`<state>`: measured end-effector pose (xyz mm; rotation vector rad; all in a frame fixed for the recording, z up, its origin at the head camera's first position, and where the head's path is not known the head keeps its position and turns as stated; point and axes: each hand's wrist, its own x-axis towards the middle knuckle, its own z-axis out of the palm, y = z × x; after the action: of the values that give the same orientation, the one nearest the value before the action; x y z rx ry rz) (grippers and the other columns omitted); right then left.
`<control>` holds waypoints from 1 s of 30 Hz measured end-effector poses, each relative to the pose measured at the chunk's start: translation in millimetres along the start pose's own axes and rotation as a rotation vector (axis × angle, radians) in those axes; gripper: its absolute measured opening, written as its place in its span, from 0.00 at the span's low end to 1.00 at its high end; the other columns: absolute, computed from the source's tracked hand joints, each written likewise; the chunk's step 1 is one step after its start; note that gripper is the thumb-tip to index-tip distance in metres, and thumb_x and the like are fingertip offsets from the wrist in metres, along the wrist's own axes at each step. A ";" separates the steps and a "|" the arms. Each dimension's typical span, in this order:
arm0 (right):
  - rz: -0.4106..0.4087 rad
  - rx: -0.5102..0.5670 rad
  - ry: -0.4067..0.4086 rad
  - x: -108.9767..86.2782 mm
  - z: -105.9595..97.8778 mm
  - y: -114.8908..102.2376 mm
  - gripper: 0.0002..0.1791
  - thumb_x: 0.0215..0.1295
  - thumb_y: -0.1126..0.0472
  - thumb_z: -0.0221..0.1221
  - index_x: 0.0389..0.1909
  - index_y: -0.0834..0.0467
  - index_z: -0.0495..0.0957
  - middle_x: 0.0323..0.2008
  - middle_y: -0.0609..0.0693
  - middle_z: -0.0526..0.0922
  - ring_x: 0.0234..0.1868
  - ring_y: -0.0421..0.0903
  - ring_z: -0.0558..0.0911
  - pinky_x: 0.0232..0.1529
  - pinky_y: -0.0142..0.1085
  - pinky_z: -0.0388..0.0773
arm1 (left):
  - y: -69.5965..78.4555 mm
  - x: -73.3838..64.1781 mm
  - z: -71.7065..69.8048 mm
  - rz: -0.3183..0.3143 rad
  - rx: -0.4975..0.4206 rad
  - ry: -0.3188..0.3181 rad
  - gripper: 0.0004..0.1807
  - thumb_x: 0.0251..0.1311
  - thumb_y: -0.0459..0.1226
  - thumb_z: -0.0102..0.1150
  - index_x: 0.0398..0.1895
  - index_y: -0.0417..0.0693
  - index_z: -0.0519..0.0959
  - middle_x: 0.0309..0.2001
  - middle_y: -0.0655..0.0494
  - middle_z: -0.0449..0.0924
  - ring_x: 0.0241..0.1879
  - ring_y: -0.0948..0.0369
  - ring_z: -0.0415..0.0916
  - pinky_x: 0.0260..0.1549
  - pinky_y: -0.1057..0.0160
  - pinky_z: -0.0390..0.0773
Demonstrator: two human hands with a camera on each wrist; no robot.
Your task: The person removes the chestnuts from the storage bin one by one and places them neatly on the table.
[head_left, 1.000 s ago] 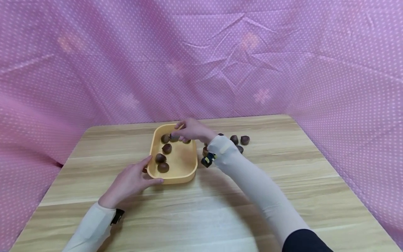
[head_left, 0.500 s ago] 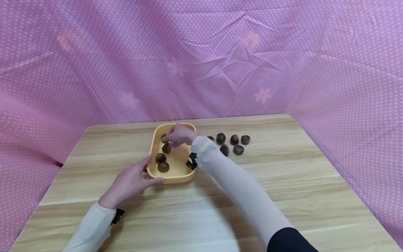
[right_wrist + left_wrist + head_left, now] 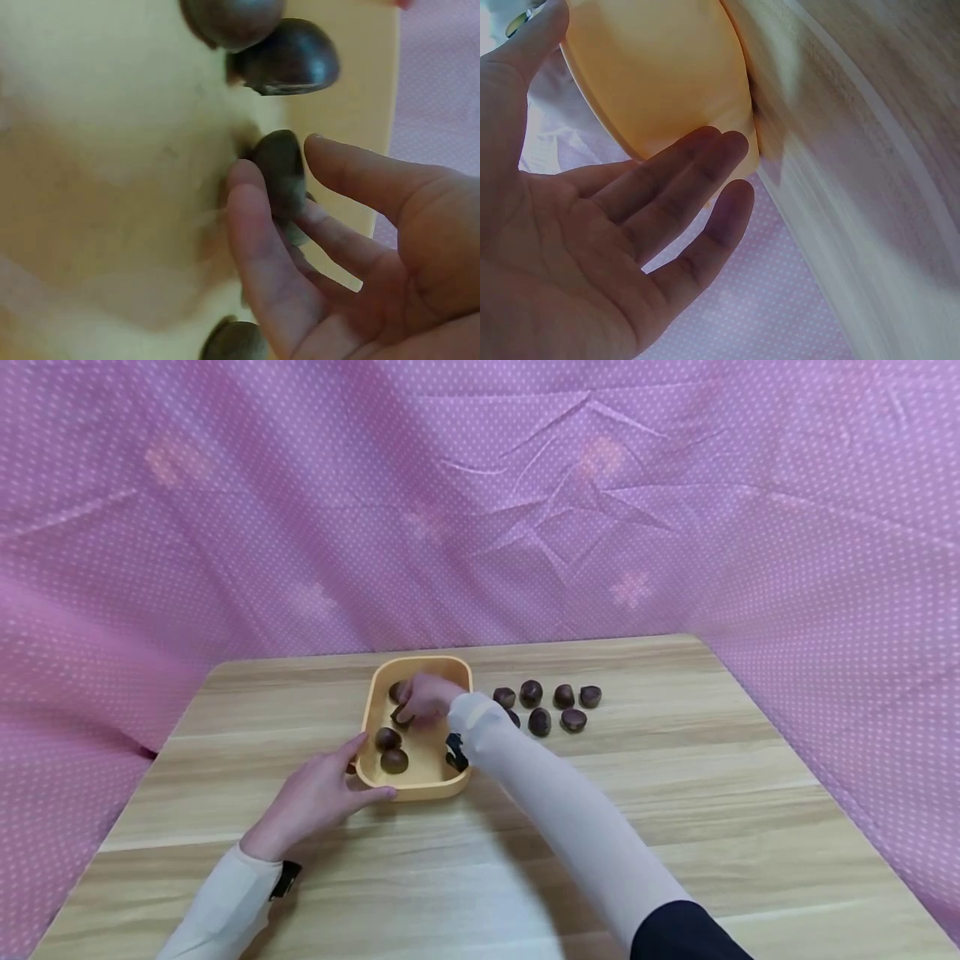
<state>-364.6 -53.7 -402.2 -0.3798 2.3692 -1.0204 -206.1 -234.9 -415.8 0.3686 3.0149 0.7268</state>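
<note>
Setting chestnut [image 3: 279,174] down inside tray [image 3: 372,710]: your right hand [image 3: 426,697] has moved from tray's far rim deeper in, grip pinching nut against floor. Left hand [image 3: 318,793], fingers straight, braces tray's near corner on counter [image 3: 675,793].

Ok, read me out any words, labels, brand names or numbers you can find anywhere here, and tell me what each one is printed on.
None: no readable text shows in any view.
The yellow rounded plastic tray, the brown chestnuts, the light wooden table and the pink dotted cloth backdrop carry no writing.
The small black device at the right wrist and the black band at the left wrist are too small to tell.
</note>
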 end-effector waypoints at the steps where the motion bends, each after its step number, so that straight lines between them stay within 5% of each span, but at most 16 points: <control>1: -0.004 -0.006 -0.002 0.6 1.0 1.4 0.14 0.64 0.67 0.68 0.50 0.64 0.83 0.42 0.58 0.88 0.41 0.53 0.88 0.45 0.42 0.87 | 0.3 0.0 0.7 0.003 0.003 -0.002 0.63 0.50 0.72 0.65 0.77 0.38 0.61 0.52 0.41 0.84 0.37 0.57 0.76 0.43 0.47 0.80; 7: -0.049 -0.110 0.036 -0.1 3.4 3.9 0.24 0.56 0.68 0.74 0.54 0.63 0.82 0.44 0.55 0.88 0.39 0.50 0.89 0.42 0.37 0.87 | 1.9 -0.1 2.4 0.005 0.001 0.003 0.63 0.50 0.73 0.63 0.78 0.38 0.61 0.57 0.37 0.82 0.43 0.54 0.78 0.46 0.45 0.80; 15: -0.073 -0.135 0.017 -9.1 0.8 2.2 0.09 0.58 0.63 0.72 0.40 0.59 0.86 0.33 0.50 0.88 0.41 0.50 0.89 0.46 0.38 0.86 | 2.5 0.2 5.0 0.002 -0.008 -0.016 0.63 0.51 0.71 0.65 0.79 0.38 0.59 0.38 0.51 0.83 0.28 0.62 0.72 0.37 0.55 0.78; 22: -0.165 -0.020 0.000 -28.0 -9.6 -16.1 0.13 0.65 0.64 0.67 0.49 0.63 0.83 0.36 0.51 0.87 0.45 0.53 0.88 0.45 0.36 0.86 | -0.9 1.1 4.6 -0.017 -0.011 -0.026 0.64 0.51 0.71 0.65 0.79 0.38 0.57 0.30 0.53 0.78 0.24 0.60 0.69 0.30 0.60 0.74; 27: -0.215 0.070 0.013 -42.0 -21.2 -26.7 0.15 0.67 0.66 0.67 0.52 0.66 0.81 0.37 0.52 0.87 0.44 0.52 0.87 0.44 0.36 0.86 | -1.8 1.8 5.3 -0.003 0.002 -0.007 0.63 0.51 0.72 0.64 0.78 0.36 0.59 0.42 0.47 0.83 0.31 0.59 0.73 0.35 0.56 0.77; 30: -0.200 0.065 0.063 -53.7 -31.1 -26.8 0.21 0.66 0.61 0.69 0.58 0.62 0.80 0.36 0.48 0.87 0.38 0.46 0.87 0.34 0.32 0.83 | -1.4 1.6 6.3 0.004 0.002 -0.001 0.64 0.51 0.73 0.64 0.78 0.36 0.59 0.51 0.40 0.84 0.38 0.56 0.78 0.41 0.49 0.80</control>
<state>-336.9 -29.5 -345.5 -0.5777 2.3825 -1.2130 -207.6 -232.9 -422.0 0.3744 3.0149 0.7228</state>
